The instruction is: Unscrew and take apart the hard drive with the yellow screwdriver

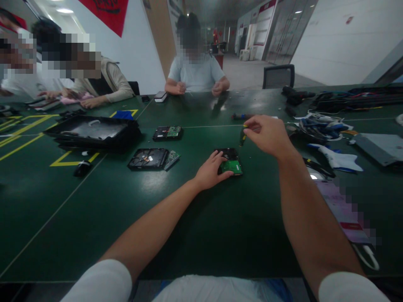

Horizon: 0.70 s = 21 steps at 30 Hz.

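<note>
The hard drive (229, 161) lies flat on the green table (94, 209) straight ahead of us, circuit-board side up, its green board at the near end and the dark casing behind. Our left hand (211, 171) rests on its left edge, palm down and fingers spread loosely, the fingertips lying over the dark part of the casing and the thumb pointing at the green board; the forearm runs back to us low along the table, bare up to a white sleeve. Our right hand (267, 135) hovers just behind and to the right of the drive, wrist bent, fingers pinched together around the top of a small screwdriver (242, 135) with a yellow-tipped handle, which hangs roughly upright with its tip over the far right corner of the drive; whether the tip touches the drive we cannot tell. So the drive sits between our hands, pressed by the left and just below the right. To our left, well apart, a second opened drive (148, 158) lies with a loose green board (171, 159) touching its right side, and a third drive (168, 132) sits beyond it. Farther left stands a black tray (91, 132) near yellow floor-style markings on the tabletop. To our right we see a tangle of cables and tools (321, 128). Across the table a person in a light shirt (195, 73) sits with both hands up, and more people sit at the far left.
</note>
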Each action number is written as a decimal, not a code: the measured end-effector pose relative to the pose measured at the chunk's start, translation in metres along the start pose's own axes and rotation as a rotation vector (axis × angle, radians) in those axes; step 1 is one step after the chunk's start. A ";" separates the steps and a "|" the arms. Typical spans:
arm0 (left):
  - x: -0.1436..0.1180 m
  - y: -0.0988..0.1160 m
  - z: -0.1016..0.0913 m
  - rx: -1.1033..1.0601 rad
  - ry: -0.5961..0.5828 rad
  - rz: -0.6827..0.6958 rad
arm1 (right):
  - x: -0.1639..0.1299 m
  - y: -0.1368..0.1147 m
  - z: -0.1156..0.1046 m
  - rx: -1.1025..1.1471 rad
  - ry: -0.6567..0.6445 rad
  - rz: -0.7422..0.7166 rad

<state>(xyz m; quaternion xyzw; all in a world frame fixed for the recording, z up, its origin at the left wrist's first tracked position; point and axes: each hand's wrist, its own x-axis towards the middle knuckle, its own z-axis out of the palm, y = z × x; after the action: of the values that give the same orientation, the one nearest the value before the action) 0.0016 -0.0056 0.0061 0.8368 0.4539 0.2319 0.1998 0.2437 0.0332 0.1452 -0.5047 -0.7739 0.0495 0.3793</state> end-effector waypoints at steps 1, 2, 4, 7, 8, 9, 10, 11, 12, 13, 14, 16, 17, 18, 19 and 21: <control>0.000 0.000 0.000 0.001 -0.002 -0.002 | 0.000 0.001 0.000 0.002 0.007 0.008; 0.000 0.000 0.000 0.002 -0.004 -0.002 | 0.000 0.001 0.001 0.008 0.014 0.017; 0.000 0.001 0.000 0.002 -0.002 0.000 | 0.000 0.001 0.001 0.025 0.021 0.032; 0.000 0.001 -0.001 0.007 0.002 0.006 | 0.000 0.000 0.002 0.040 0.019 0.024; 0.000 0.001 -0.001 0.010 0.003 0.009 | 0.000 -0.001 0.002 0.038 0.017 0.017; 0.000 0.001 -0.001 0.012 0.003 0.011 | 0.000 -0.001 0.002 0.032 0.015 0.011; 0.000 0.001 0.000 0.015 0.004 0.012 | 0.000 -0.001 0.001 0.026 0.012 0.008; 0.000 0.001 0.000 0.016 0.005 0.012 | 0.000 0.000 0.001 0.020 0.007 0.006; 0.000 0.001 0.000 0.016 0.007 0.011 | 0.000 0.000 0.001 0.015 0.000 0.004; 0.000 0.000 0.000 0.015 0.009 0.011 | 0.000 0.001 0.002 0.009 -0.003 0.004; 0.000 0.000 0.000 0.013 0.010 0.012 | 0.000 0.002 0.002 0.006 -0.002 0.005; 0.000 0.000 0.000 0.008 0.009 0.012 | 0.000 0.004 0.002 0.006 0.012 0.012; -0.001 0.000 0.000 0.006 0.009 0.011 | 0.000 0.004 0.002 0.010 0.020 0.017; -0.001 0.000 0.000 0.003 0.009 0.009 | 0.000 0.005 0.002 0.016 0.026 0.022; -0.001 0.000 0.000 0.000 0.010 0.008 | 0.000 0.005 0.002 0.021 0.027 0.025; -0.001 0.000 0.000 -0.005 0.013 0.012 | 0.000 0.004 0.002 0.023 0.024 0.021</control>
<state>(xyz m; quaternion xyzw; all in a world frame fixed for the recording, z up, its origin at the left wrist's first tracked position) 0.0018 -0.0063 0.0059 0.8375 0.4497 0.2394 0.1978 0.2457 0.0354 0.1416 -0.5090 -0.7632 0.0565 0.3940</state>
